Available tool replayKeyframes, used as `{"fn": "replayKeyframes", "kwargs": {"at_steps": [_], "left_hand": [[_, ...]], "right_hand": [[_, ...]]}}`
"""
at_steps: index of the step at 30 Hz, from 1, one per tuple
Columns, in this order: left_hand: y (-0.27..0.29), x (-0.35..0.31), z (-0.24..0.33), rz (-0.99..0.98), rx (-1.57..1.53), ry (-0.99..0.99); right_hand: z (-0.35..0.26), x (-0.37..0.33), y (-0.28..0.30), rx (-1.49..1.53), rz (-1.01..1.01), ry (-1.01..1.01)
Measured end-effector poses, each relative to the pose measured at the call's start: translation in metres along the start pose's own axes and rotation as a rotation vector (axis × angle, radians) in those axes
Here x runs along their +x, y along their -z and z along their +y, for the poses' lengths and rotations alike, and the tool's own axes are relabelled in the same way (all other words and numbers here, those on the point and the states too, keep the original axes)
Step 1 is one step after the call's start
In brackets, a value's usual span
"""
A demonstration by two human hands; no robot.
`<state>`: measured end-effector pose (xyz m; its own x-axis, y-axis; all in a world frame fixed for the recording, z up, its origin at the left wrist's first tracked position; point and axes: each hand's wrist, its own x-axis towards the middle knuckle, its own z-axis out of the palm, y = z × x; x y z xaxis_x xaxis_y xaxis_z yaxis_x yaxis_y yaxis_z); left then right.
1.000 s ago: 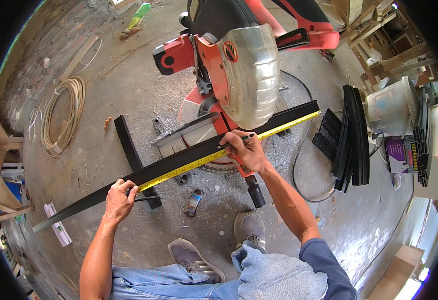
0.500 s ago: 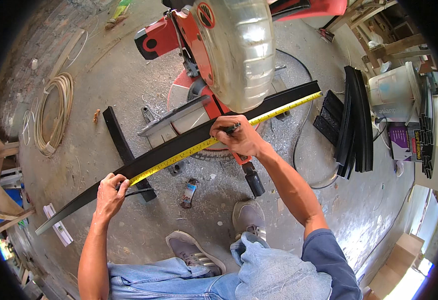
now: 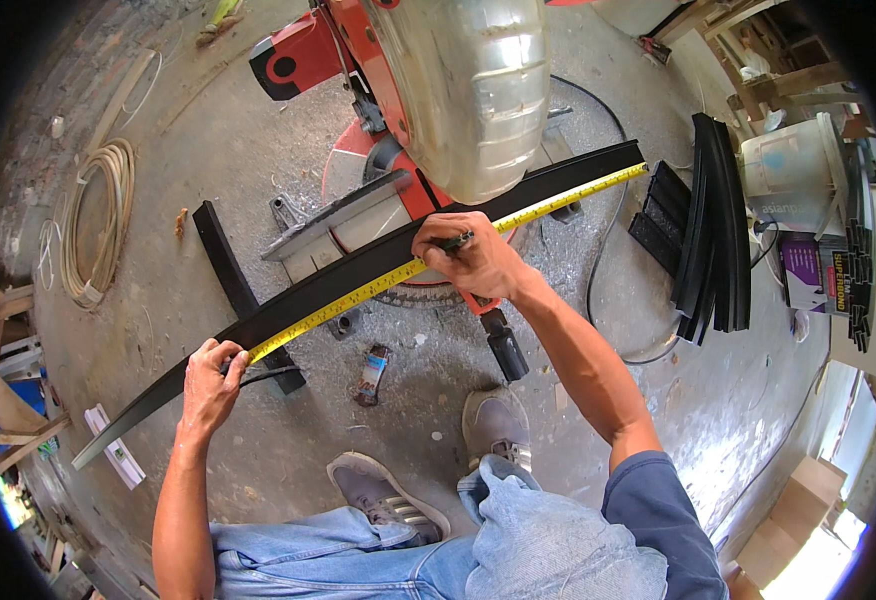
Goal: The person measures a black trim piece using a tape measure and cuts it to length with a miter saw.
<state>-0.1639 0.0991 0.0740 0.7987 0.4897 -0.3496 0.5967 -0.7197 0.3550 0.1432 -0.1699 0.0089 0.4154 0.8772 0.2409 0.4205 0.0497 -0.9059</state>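
Note:
A long black profile strip lies slantwise across the miter saw. Along its near edge runs a yellow tape measure, its far-right tip by the strip's right end. My left hand is closed around the tape's lower-left part, against the strip; any tape case is hidden. My right hand rests on the strip and tape at about mid-length, below the saw's clear ribbed guard. Its fingers are closed on a dark pen.
Black strips lie at the right beside a white bucket. A coiled hose sits at the left. Another black bar lies under the long strip. A black cable curves along the floor, and a small wrapper lies before my shoes.
The view has shifted slightly. My left hand sits a little farther left along the strip. The right hand stays at mid-strip, still holding the pen.

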Motion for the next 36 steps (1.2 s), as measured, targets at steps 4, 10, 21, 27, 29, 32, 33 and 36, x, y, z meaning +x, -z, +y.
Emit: {"fn": "replayKeyframes", "kwargs": {"at_steps": [4, 10, 21, 27, 29, 32, 33, 36], "left_hand": [[0.0015, -0.001, 0.0012, -0.008, -0.003, 0.016], [-0.0013, 0.0003, 0.0001, -0.001, -0.007, -0.002], [0.0025, 0.0, 0.0054, -0.033, -0.002, 0.05], [0.0025, -0.0002, 0.0061, -0.019, -0.008, 0.033], [0.0021, -0.0001, 0.0049, -0.021, -0.002, 0.033], [0.0016, 0.0001, 0.0032, -0.021, 0.008, 0.03], [0.0016, 0.0002, 0.0029, -0.02, 0.01, 0.027], [0.0015, 0.0004, 0.0027, -0.024, 0.004, 0.032]], "right_hand": [[0.0003, 0.0007, -0.0009, 0.016, -0.006, 0.009], [0.0029, -0.0006, -0.0002, 0.009, -0.021, 0.011], [0.0044, -0.0011, -0.0014, 0.011, -0.027, 0.015], [0.0033, -0.0009, -0.001, 0.016, -0.018, 0.028], [0.0025, -0.0008, -0.0009, 0.017, -0.019, 0.022], [0.0029, -0.0012, -0.0016, 0.028, -0.021, 0.005], [0.0029, -0.0013, -0.0015, 0.028, -0.021, 0.005], [0.0032, -0.0014, -0.0009, 0.029, -0.029, 0.001]]}}
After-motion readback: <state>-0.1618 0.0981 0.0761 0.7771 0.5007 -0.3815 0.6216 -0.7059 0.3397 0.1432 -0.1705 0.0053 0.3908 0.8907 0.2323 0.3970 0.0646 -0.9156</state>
